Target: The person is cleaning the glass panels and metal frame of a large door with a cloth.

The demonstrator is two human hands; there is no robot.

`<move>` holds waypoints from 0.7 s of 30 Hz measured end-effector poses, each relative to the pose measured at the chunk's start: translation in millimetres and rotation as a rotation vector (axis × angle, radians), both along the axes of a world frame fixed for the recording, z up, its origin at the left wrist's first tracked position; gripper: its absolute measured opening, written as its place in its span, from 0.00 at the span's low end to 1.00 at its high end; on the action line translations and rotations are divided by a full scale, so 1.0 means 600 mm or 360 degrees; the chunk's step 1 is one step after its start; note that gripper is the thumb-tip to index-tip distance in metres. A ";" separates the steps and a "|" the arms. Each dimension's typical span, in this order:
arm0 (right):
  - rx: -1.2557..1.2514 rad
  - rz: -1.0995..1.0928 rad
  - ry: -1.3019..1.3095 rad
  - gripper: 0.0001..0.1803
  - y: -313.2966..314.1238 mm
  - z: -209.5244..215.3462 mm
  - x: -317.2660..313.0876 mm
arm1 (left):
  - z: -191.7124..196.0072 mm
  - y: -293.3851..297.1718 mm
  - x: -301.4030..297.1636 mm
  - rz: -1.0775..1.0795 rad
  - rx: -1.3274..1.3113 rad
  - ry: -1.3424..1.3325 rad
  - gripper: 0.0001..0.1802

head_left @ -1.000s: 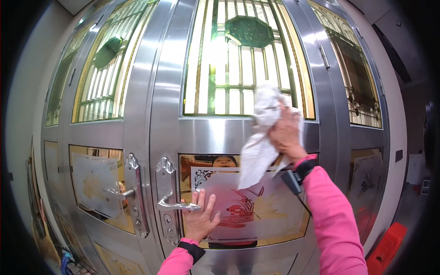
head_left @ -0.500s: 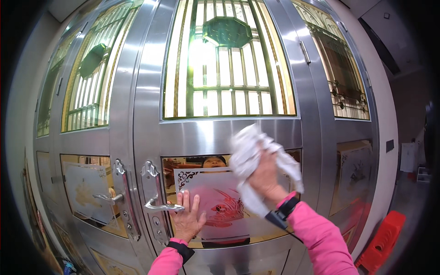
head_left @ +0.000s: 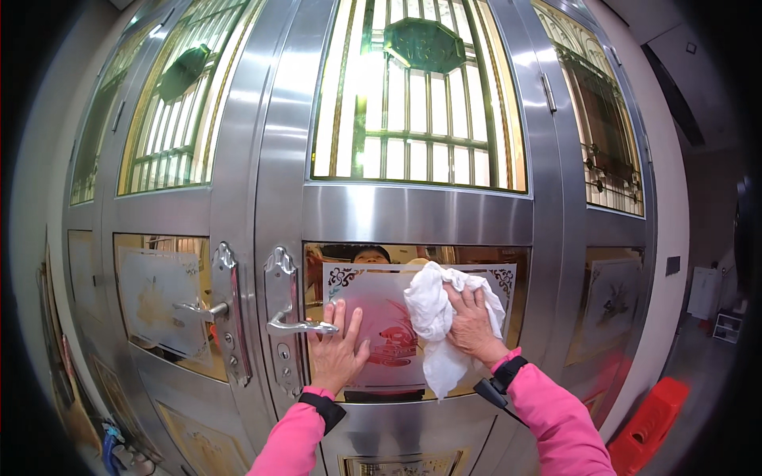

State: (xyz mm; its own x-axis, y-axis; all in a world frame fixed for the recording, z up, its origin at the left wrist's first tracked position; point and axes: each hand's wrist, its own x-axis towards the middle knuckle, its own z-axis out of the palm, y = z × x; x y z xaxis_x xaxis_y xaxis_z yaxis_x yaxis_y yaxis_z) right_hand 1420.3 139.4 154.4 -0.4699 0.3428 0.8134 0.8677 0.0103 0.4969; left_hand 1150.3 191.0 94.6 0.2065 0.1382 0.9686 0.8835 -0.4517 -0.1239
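White cloth (head_left: 438, 317) sits bunched under my right hand (head_left: 474, 324), fingers curled over it and pressing it on the glossy lower door panel (head_left: 373, 317) — my left hand (head_left: 337, 353) lies flat and open beside the curved silver handle (head_left: 298, 324). By my guess this patterned panel is in hand, while the brushed steel frame (head_left: 413, 214) and barred upper glass (head_left: 421, 143) remain — I can't tell which parts are already clean

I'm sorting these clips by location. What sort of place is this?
Probably the entrance of a building, at a large stainless steel double door with lever handles and barred upper windows. The right hand presses a white cloth on the door's decorated mirror panel; the left hand lies flat beside it.
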 end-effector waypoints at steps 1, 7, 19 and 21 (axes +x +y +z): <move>-0.0006 -0.0004 -0.0005 0.25 -0.014 -0.001 -0.001 | 0.000 -0.006 0.000 -0.0004 -0.0006 -0.0005 0.35; -0.0814 0.1460 0.1578 0.16 -0.084 0.015 -0.059 | -0.021 -0.063 0.015 -0.0679 -0.0233 -0.0128 0.40; -0.2068 0.1549 0.1499 0.19 -0.142 0.064 -0.154 | 0.051 -0.131 0.069 -0.1667 -0.0340 -0.0746 0.50; -0.1953 0.1402 0.1174 0.18 -0.144 0.082 -0.145 | 0.060 -0.126 0.058 -0.1738 -0.0424 -0.0837 0.46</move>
State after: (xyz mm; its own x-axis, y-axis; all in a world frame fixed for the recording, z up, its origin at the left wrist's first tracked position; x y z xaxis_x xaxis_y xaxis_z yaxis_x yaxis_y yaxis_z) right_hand 1333.0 53.2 203.6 -0.5175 0.7556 0.4015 0.4145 0.6319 -0.6549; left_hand 1185.1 115.7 130.3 -0.0677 0.3430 0.9369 -0.0562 -0.9389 0.3397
